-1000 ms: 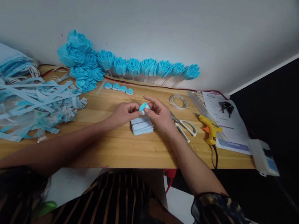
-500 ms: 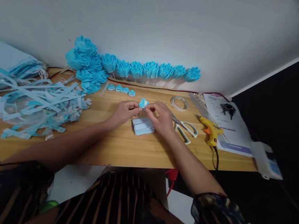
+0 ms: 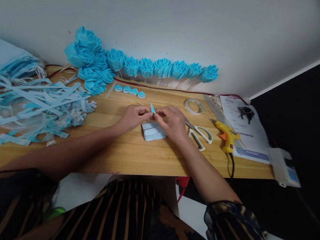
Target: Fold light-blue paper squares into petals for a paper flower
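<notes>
A small folded blue petal [image 3: 152, 108] stands up between the fingertips of both hands. My left hand [image 3: 136, 118] pinches it from the left and my right hand [image 3: 171, 121] pinches it from the right, so its lower part is hidden. Right below the hands lies a stack of pale blue fabric pieces [image 3: 153, 132]. Several finished folded petals [image 3: 130, 91] sit in a short row behind the left hand. Close by the right wrist rest scissors [image 3: 200, 133] with white handles, their blades partly covered by the hand.
Blue fabric flowers [image 3: 146, 68] line the wall, with a bigger heap [image 3: 89, 59] at the left. Cut strips [image 3: 46, 106] cover the table's left side near stacked masks [image 3: 10, 62]. To the right are a tape roll [image 3: 194, 106], a yellow glue gun [image 3: 227, 135], papers [image 3: 248, 135] and keys [image 3: 246, 113].
The petal has gone from a wide shape with a white patch showing to a narrow upright point. Both hands still hold it, now closer together. The camera view has shifted slightly.
</notes>
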The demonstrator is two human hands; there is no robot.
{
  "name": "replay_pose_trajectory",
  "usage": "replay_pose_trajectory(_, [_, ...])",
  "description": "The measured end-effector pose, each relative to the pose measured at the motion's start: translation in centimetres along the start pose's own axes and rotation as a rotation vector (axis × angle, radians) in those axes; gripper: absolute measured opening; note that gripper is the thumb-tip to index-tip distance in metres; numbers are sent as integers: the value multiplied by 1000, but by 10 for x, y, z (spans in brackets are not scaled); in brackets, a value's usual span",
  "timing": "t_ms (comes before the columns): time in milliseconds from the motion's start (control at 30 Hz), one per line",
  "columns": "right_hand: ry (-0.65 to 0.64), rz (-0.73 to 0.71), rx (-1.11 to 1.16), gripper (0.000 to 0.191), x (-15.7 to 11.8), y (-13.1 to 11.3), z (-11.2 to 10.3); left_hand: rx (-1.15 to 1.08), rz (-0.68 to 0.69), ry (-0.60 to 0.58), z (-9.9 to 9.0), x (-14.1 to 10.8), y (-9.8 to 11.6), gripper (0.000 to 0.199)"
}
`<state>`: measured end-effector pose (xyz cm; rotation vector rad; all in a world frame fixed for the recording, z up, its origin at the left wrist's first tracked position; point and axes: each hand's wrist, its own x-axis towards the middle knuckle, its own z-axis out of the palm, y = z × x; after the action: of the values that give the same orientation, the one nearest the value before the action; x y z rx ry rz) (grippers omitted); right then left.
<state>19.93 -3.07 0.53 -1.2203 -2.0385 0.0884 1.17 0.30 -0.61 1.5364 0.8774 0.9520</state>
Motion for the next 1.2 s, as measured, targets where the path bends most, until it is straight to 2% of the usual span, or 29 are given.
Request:
replay_pose_trajectory(333, [-29, 53, 72, 17, 0, -4, -1, 102, 72, 22, -3, 2, -7, 23])
replay_pose_trajectory(800, [-40, 80, 163, 17, 0, -5, -4, 95, 53, 23, -3, -1, 2, 17])
replay_pose_trajectory(867, [-26, 131, 217, 18, 1, -5, -6, 98, 46, 24, -3, -1, 4, 17])
replay_pose_trajectory(1000, [75, 349, 452, 21, 3, 3, -7, 72, 28, -10, -4, -1, 7, 16])
replay_pose_trajectory(1133, [-77, 452, 739, 52, 3, 11, 0, 28, 12, -54, -4, -2, 9, 17])
replay_pose_trajectory(1200, [-119, 466, 797, 59, 2, 11, 4, 26, 10, -62, -3, -3, 10, 18])
